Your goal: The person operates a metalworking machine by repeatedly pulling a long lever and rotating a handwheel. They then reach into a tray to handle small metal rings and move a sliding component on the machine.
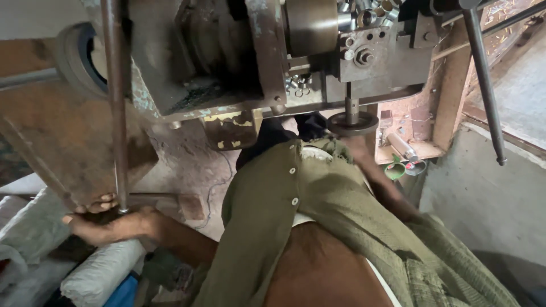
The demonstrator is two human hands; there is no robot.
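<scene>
Rough plaster walls and a worn wooden frame (452,85) close in a cramped workshop corner, and from the head camera we look down past our own olive button-up shirt (307,193) at an old metal machine (273,51) with flaking paint. Our left hand (111,223) sits low at the left, its fingers curled together around the lower end of a long upright steel lever (114,96) that rises past the machine's side; the thumb lies under the rod, the fingertips over it. Our right arm reaches up under the machine toward a small round handwheel (352,122) on a short vertical shaft (the hand itself is hidden behind the shirt collar and the wheel, so we cannot tell how its fingers stand). Another long bar (483,85) slants down at the right. White sacks (96,273) lie below the left hand, and a metal cylinder (402,146) rests on the wooden ledge
</scene>
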